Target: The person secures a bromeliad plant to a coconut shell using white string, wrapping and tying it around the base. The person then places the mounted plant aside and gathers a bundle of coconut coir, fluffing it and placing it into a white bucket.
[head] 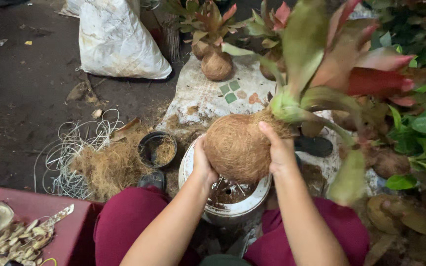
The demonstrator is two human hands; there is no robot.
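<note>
Holding: both hands cup the fibre root ball (237, 148), steadying its plant, centre frame.
Left hand (203, 165): fingers wrapped on ball.
Right hand (279, 150): fingers wrapped on ball.
Below: white bucket (232, 209).

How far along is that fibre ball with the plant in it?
Already done: the fibre ball looks round and fully covers the red-green plant's roots. In hand: left hand and right hand press it over the white bucket. Left: no string on it; the string coil lies unused.
</note>
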